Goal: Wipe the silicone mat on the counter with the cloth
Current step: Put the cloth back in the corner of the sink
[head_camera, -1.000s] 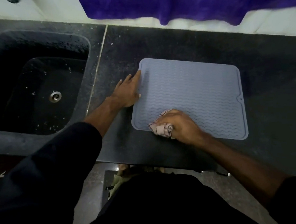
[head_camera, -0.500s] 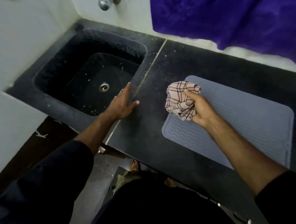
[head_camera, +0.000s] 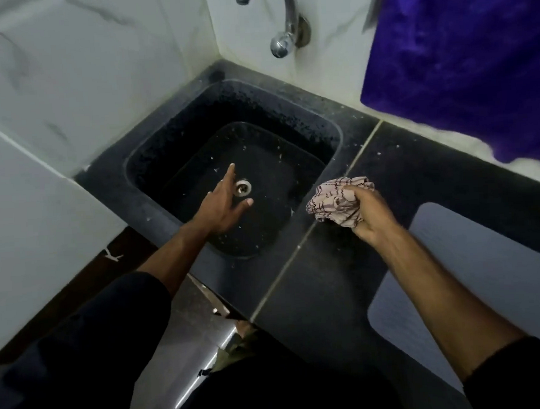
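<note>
The grey silicone mat (head_camera: pixel 494 272) lies flat on the dark counter (head_camera: pixel 327 283) at the right, partly cut off by the frame edge and crossed by my right forearm. My right hand (head_camera: pixel 373 213) is clenched on a bunched checked cloth (head_camera: pixel 338 201), held in the air over the counter's left part, beside the sink rim and clear of the mat. My left hand (head_camera: pixel 224 204) hovers over the black sink (head_camera: pixel 331 137) with its fingers spread and holds nothing.
A chrome tap (head_camera: pixel 283 23) juts from the white tiled wall above the sink, with the metal drain (head_camera: pixel 243 187) below it. A purple towel (head_camera: pixel 462 56) hangs at the back right. White tiled walls close in the left side.
My right hand lifted the cloth off the mat and carried it left toward the sink. My left hand left the mat's edge and reached over the sink. The view swung left.
</note>
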### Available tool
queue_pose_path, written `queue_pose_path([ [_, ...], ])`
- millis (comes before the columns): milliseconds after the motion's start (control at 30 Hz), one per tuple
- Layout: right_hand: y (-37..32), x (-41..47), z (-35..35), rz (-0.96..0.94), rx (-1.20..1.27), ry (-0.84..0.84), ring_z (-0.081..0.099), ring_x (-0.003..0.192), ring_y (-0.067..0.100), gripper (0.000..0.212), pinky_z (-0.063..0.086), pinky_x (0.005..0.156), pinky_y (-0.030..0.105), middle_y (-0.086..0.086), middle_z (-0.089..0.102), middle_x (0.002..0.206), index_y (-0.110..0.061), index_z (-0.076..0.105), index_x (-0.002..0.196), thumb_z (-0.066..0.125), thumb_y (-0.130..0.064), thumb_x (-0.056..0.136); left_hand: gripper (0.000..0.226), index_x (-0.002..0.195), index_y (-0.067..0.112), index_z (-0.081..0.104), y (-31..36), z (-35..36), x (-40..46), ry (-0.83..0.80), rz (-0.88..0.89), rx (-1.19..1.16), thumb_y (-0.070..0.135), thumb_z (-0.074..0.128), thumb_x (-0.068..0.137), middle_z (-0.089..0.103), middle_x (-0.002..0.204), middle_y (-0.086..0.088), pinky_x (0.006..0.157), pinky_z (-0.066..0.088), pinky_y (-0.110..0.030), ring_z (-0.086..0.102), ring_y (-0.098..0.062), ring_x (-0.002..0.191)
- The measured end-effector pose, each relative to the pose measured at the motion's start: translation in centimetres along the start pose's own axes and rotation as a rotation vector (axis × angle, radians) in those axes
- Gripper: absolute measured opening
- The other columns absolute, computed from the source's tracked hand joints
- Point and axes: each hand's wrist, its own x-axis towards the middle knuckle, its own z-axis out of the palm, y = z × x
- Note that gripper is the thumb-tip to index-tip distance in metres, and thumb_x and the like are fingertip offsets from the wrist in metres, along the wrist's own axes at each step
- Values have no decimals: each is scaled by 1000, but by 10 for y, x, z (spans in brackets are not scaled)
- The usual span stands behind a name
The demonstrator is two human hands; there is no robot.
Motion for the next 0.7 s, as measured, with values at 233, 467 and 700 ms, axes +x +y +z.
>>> queue_pose_path([
  [233, -28, 69, 103, -90, -219, 5, 62, 108, 42, 42, 49, 96, 58, 30, 61, 119, 11, 52, 123, 51, 18, 82, 89, 155, 14, -2, -51, -72, 79, 74, 20, 220, 42, 56, 93, 19, 159, -11, 116, 20, -51, 21, -28, 145],
  [467, -76, 159, 206, -306, -491, 95, 63, 108, 27, 48, 53, 95, 44, 14, 65, 118, -3, 54, 124, 59, 9, 77, 86, 154, 13, -4, -87, -135, 156, 111, 72, 434, 45, 50, 95, -1, 162, -6, 119, 9, -48, 2, -25, 149],
  [700, -109, 217, 272, -501, -898, 19, 51, 118, 25, 67, 53, 90, 37, 10, 50, 135, -16, 25, 143, 52, 6, 85, 84, 154, 10, -2, -104, -168, 218, 108, 117, 444, 46, 47, 95, 3, 162, -8, 119, 10, -46, 5, -26, 149],
])
